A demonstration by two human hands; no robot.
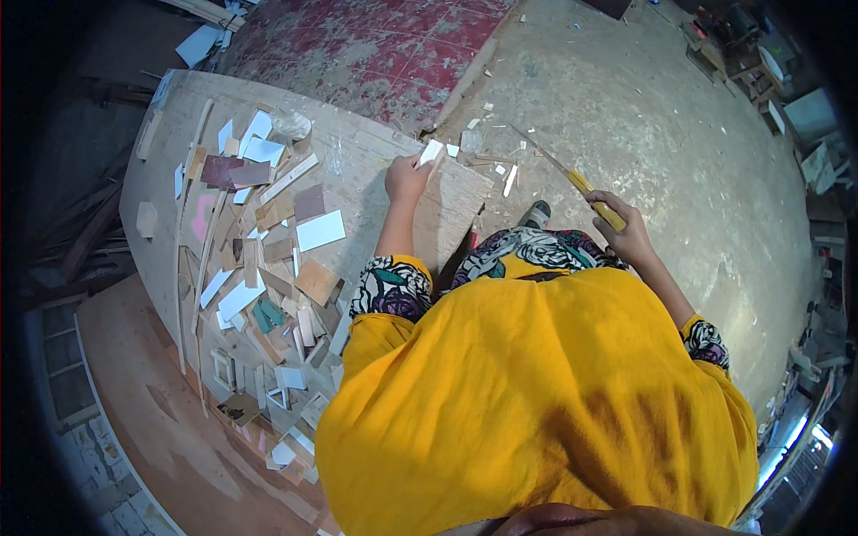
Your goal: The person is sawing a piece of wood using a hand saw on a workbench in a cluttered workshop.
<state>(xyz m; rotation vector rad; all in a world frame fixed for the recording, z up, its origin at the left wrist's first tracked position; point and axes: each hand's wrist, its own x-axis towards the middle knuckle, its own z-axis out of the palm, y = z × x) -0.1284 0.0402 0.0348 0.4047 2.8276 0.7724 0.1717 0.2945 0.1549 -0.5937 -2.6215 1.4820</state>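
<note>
My left hand is closed on a small white-faced wood block, near the far right corner of a worn wooden worktop. Off to the right, my right hand wraps round the yellow handle of a handsaw. Its narrow, tapering blade points up and left over the concrete floor, apart from the block. The fingertips of my left hand are partly hidden by the block and the hand itself.
Scattered offcuts cover the worktop's left part, among them a white panel and a brown square. Small scraps and a white strip lie on the concrete floor past the worktop corner. My shoe stands near them.
</note>
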